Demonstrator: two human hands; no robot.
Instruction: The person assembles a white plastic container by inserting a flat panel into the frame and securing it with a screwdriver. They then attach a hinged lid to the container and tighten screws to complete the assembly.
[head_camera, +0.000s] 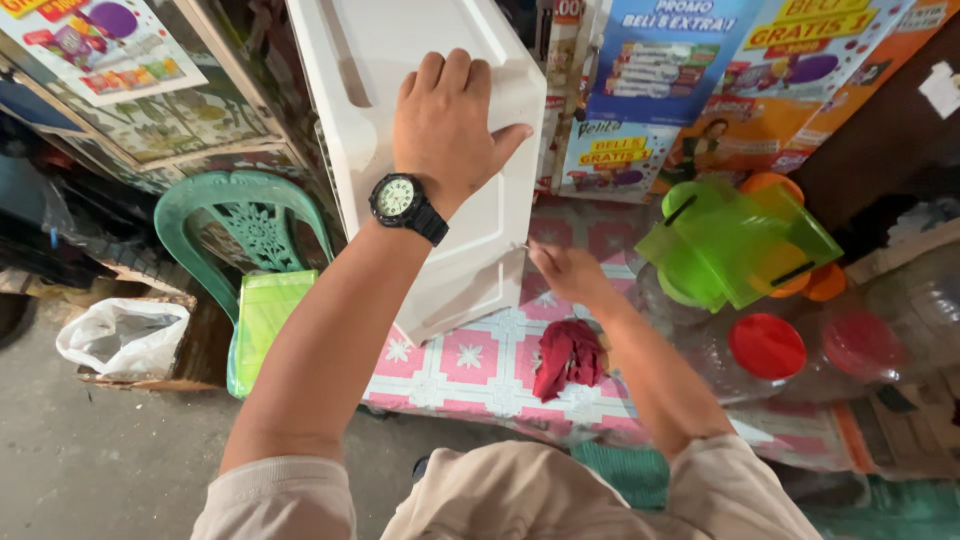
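Note:
My left hand (448, 125), with a black wristwatch at the wrist, lies flat on top of a white plastic appliance casing (400, 60) that stands tilted on the table. My right hand (568, 270) is at the casing's lower right edge, fingers pinched on a thin metal tool or screw whose tip touches the casing. A crumpled red cloth (568, 357) lies on the pink and white patterned tablecloth (470, 360) just below my right hand.
A green plastic chair (245, 225) stands at the left with a green packet beside it. Clear jars with red lids (767, 346) and bright green and orange containers (735, 240) crowd the right. Posters hang behind. A white plastic bag (120, 335) lies on the concrete floor.

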